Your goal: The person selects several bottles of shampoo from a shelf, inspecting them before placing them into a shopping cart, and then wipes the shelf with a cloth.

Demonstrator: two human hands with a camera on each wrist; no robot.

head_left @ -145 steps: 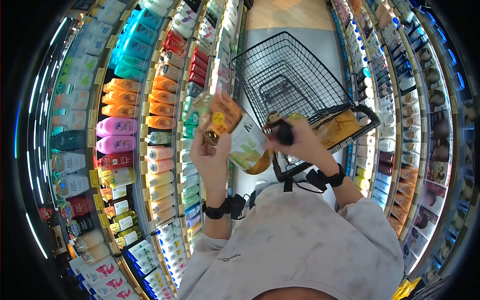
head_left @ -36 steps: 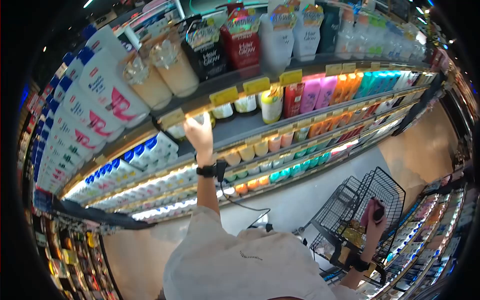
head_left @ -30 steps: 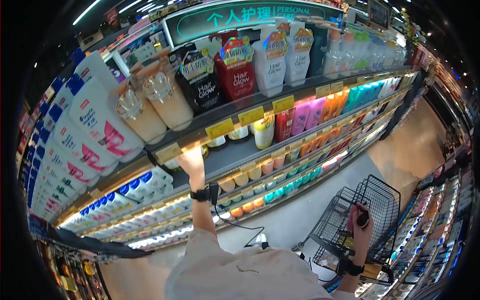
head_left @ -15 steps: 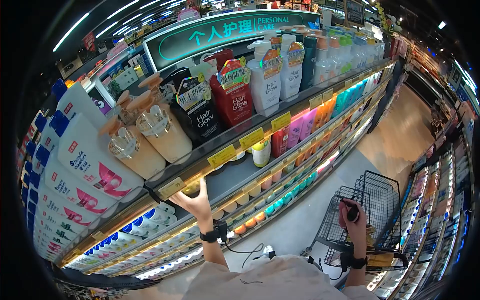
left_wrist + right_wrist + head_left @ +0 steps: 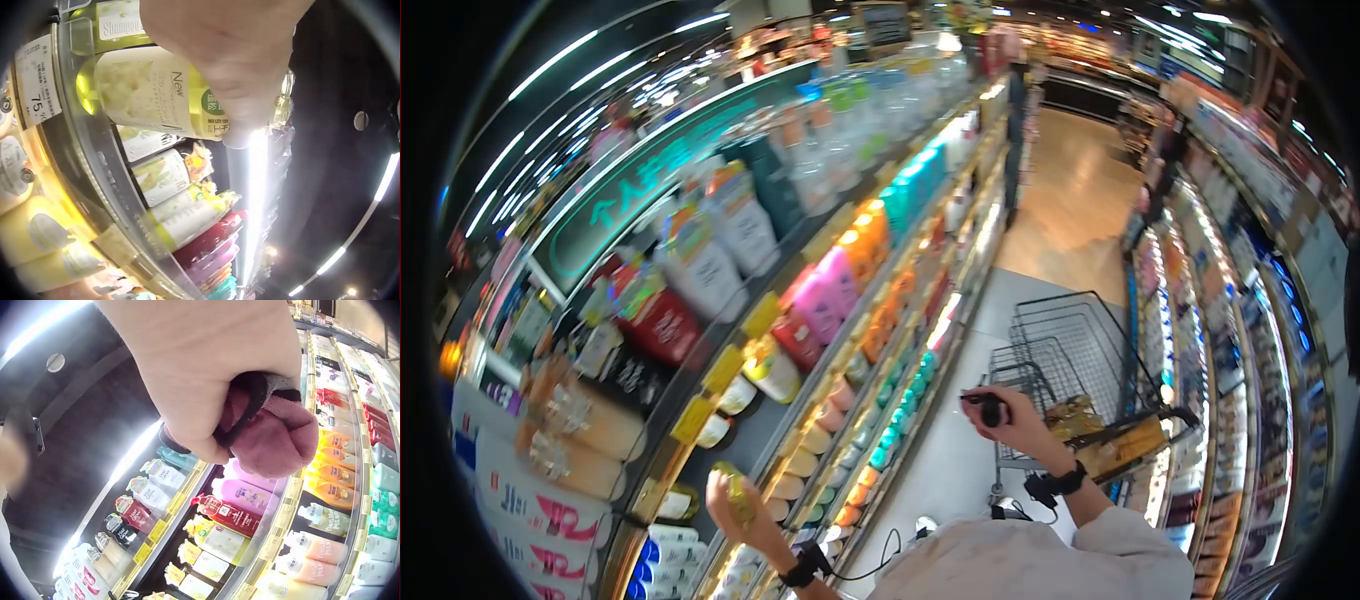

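Note:
My left hand (image 5: 745, 515) is at the front of a shelf, gripping a yellow-green bottle (image 5: 738, 500) near its top. In the left wrist view this shampoo bottle (image 5: 144, 90) lies sideways across the picture, its pale label marked "New"; the hand covers its cap end. A similar bottle (image 5: 120, 25) stands beside it on the shelf. Over the near side of the cart, my right hand (image 5: 1012, 418) holds a bunched dusty-pink cloth item (image 5: 275, 434) with black edging, its fingers curled round it.
A black wire shopping cart (image 5: 1050, 345) stands in the aisle, with a golden package (image 5: 1135, 445) near its handle. Lit shelves of bottles line both sides. A yellow-capped bottle (image 5: 770, 370) and a red bottle (image 5: 797, 340) stand further along the left shelf.
Earlier, both hands were over the cart, the left with a labelled bottle. The left hand then reached into the shelf and now grips a bottle at its front. The head view has swung right.

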